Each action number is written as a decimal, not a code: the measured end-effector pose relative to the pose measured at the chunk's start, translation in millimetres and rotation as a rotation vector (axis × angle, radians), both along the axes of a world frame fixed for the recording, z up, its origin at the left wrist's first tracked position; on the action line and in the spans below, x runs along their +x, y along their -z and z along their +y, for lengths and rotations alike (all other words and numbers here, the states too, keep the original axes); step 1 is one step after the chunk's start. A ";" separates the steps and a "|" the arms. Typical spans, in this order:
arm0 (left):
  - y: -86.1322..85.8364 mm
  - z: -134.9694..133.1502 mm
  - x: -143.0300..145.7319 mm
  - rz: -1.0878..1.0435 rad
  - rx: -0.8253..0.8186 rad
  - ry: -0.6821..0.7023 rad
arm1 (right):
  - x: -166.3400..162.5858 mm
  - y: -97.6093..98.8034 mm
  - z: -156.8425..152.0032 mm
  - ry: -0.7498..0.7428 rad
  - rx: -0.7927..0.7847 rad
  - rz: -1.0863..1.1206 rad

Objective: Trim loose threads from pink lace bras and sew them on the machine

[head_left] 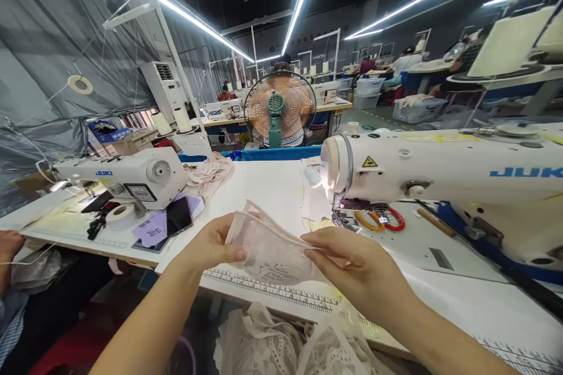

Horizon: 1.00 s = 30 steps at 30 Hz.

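Between my two hands a pale pink, sheer fabric piece [275, 255] with a lace pattern along its lower part is held up over the table's front edge. My left hand [215, 243] pinches its left end, thumb on the near side. At the right end of the top edge, my right hand [347, 252] closes thumb and fingers on the cloth. Just beyond my right hand stands the needle area of a white sewing machine [440, 164], its lamp lit. Below the table edge, a heap of cream lace fabric [264, 340] lies close to me.
Scissors with red and orange handles [393, 218] lie under the machine head. A second sewing machine [118, 176], a dark phone [179, 215] and a lace bundle [211, 171] are at left. A ruler strip [281, 290] runs along the edge. Behind stands a fan [280, 106]. A co-worker's hand [9, 244] shows far left.
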<state>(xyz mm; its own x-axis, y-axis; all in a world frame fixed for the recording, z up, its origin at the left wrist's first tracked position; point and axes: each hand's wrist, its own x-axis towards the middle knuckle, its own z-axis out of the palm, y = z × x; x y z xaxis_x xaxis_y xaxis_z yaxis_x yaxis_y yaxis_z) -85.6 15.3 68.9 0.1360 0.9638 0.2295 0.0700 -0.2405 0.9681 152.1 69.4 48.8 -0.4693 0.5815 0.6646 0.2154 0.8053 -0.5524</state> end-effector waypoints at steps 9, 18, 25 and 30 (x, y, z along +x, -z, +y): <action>-35.9 13.1 6.2 0.325 0.242 0.057 | 9.8 2.7 2.9 -0.057 0.117 -0.138; -50.2 23.0 -9.2 0.868 0.619 -0.033 | 2.3 22.4 31.0 0.218 0.553 -0.204; 55.9 -2.7 -39.5 1.230 0.614 -0.088 | -31.3 82.2 21.5 0.057 0.480 -0.563; 131.0 -45.8 -45.7 1.146 0.470 -0.258 | -36.2 97.9 11.9 -0.158 0.365 -0.607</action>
